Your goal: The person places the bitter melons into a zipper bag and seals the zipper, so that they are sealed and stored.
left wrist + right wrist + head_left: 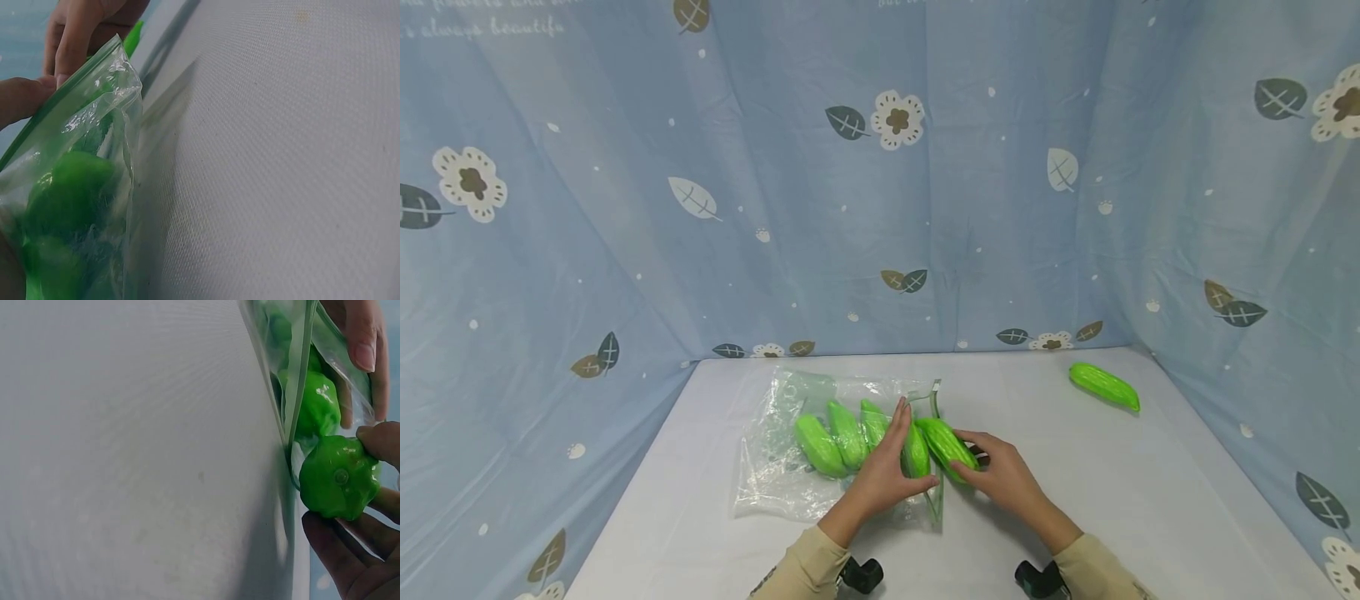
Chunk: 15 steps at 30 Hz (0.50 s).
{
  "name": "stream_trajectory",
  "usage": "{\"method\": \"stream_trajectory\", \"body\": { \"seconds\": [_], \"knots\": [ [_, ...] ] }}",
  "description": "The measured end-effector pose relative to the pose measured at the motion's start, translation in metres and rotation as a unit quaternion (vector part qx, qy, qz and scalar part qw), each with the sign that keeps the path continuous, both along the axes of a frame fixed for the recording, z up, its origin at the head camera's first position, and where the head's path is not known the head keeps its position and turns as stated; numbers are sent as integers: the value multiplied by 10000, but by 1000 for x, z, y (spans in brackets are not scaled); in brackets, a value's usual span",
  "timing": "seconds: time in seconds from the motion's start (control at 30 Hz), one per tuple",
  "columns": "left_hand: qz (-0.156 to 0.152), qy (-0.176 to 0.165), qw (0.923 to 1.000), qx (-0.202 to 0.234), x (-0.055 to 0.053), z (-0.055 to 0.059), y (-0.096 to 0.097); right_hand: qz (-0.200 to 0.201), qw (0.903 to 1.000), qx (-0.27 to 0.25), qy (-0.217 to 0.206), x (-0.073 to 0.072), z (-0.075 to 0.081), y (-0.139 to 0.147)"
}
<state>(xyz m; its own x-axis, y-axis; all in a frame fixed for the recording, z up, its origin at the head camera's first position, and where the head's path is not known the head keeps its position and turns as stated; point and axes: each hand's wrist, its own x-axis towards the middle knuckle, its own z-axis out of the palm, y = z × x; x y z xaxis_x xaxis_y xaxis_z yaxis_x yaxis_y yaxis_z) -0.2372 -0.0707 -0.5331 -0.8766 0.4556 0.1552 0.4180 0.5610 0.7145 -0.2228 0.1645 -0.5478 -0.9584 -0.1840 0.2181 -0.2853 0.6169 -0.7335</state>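
Observation:
A clear zip bag (760,492) lies on the table with several bright green, ridged bitter melons (820,447) inside. My left hand (880,471) is at the bag's mouth, its fingers straight and its thumb spread apart toward the right. In the left wrist view, the left thumb (22,100) lies against the green zip edge. My right hand (1003,475) grips another bitter melon (947,448) between thumb and fingers, right at the mouth. The right wrist view shows that melon's lobed end (340,478) close to a melon within the bag (319,406).
One more bitter melon (1105,386) lies alone at the back right of the white table (1037,392). A blue patterned curtain (992,208) surrounds the table's back and sides. Black wrist devices (861,575) sit by both sleeves.

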Motion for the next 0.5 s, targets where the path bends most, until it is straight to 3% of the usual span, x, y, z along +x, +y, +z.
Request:
{"method": "stream_trajectory", "body": {
  "seconds": [0.5],
  "knots": [
    [38, 129, 9999, 105, 0, 0, 2, 288, 9996, -41, 28, -2, 2, -3]
  ]
}}
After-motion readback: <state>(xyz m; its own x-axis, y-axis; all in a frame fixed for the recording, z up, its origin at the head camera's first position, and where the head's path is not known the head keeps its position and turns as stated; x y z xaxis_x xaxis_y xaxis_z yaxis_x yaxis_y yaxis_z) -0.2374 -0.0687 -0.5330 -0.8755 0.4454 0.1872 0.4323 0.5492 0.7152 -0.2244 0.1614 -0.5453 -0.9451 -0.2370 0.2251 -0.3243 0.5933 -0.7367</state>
